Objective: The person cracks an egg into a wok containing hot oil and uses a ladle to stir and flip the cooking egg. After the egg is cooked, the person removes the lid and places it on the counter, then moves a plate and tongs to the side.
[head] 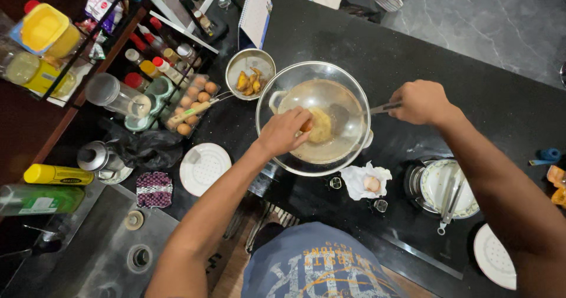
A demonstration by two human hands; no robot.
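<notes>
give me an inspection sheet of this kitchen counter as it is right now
surface: black counter, speckled, crowded on the left.
job's things: pan under a glass lid, pale food inside.
clutter: egg tray, small bowl of fried pieces, white plate, tissue holding an egg.
hands: left hand over the pan with a small orange piece; right hand on the pan handle.
cables: nothing seen.
surroundings: bottle rack, sink.
</notes>
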